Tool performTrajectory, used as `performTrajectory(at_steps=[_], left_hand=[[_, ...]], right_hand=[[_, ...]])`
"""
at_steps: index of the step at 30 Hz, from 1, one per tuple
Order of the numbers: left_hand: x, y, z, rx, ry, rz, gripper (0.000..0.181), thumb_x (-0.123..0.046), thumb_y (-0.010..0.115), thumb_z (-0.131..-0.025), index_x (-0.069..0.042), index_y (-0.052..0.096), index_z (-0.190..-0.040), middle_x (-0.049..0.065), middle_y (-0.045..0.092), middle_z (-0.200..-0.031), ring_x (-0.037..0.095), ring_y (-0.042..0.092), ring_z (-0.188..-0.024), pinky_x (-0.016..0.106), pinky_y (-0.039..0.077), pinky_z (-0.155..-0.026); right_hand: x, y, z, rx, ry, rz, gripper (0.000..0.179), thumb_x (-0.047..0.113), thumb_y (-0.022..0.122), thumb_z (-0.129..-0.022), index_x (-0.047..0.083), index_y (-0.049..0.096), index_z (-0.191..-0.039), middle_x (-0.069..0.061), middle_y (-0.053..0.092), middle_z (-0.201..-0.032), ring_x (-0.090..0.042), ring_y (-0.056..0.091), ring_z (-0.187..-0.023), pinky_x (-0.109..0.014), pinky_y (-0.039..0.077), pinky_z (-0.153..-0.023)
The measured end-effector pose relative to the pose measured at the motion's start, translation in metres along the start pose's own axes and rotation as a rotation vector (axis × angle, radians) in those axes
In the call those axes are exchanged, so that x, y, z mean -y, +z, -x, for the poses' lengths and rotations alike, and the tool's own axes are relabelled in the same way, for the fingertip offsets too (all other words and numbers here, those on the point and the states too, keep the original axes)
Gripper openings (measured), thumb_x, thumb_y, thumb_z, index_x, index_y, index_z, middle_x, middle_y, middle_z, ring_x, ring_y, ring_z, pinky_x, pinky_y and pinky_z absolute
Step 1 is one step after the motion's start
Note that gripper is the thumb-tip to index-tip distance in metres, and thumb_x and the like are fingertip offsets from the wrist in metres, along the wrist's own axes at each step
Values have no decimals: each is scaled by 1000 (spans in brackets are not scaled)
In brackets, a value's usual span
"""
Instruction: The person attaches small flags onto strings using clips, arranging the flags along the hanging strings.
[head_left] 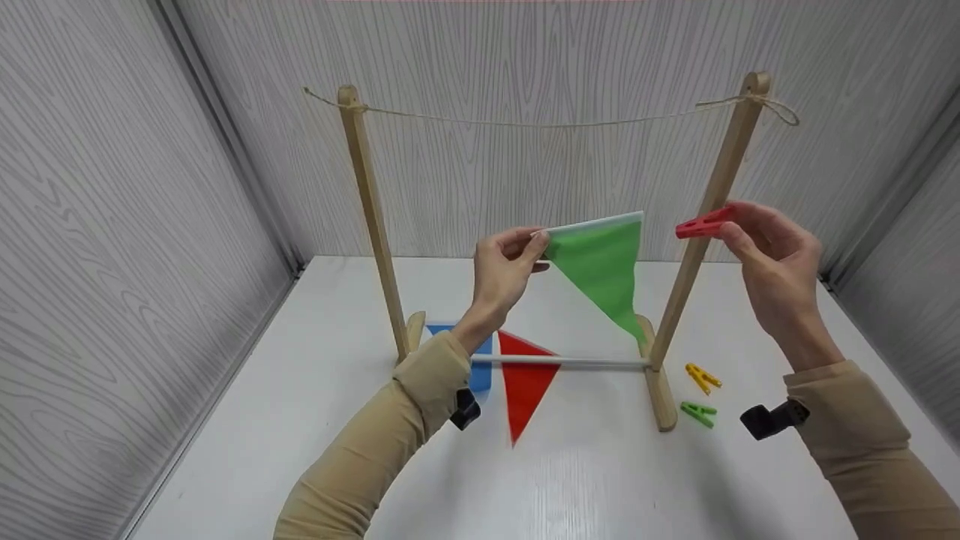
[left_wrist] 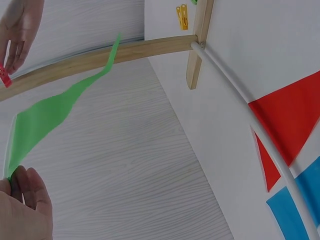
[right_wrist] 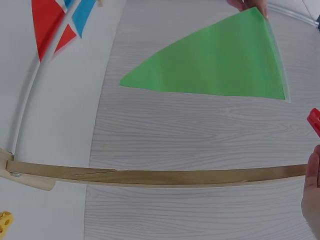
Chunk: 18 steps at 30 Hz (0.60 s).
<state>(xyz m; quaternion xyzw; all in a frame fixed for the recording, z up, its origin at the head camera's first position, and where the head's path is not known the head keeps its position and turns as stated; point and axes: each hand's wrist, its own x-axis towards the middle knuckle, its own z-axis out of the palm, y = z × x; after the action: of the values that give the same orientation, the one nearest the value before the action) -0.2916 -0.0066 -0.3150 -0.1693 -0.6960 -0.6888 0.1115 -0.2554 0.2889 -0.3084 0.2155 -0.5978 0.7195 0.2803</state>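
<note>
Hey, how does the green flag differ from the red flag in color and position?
The green flag is bright green; the red flag is plain red. The left hand holds the green flag up in the air, while the red flag lies on the table. The white rod crosses over the red flag, not the green flag. Both taper to a point.

White tabletop (head_left: 570,480), grey wood-grain back wall (head_left: 525,45), similar left wall (head_left: 127,225)
</note>
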Motion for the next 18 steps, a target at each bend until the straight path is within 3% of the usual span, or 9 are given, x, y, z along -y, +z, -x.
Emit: performTrajectory(at_steps=[10, 18], left_hand=[[-9, -1, -10, -17, 23, -11, 23, -12, 67, -97, 3, 70, -114, 21, 76, -106, 17, 74, -87, 28, 62, -81], [-16, -3, -16, -15, 56, -28, 23, -14, 67, -97, 2, 71, -113, 19, 75, -105, 19, 73, -88, 29, 62, -83]], right_hand=[[15, 4, -20, 1, -69, 12, 30, -11, 67, -89, -14, 65, -119, -10, 75, -104, -15, 69, -90, -16, 56, -84], [31, 11, -38, 25, -136, 105, 29, -9, 70, -87, -14, 67, -116, -9, 76, -103, -15, 72, -91, -16, 57, -85]])
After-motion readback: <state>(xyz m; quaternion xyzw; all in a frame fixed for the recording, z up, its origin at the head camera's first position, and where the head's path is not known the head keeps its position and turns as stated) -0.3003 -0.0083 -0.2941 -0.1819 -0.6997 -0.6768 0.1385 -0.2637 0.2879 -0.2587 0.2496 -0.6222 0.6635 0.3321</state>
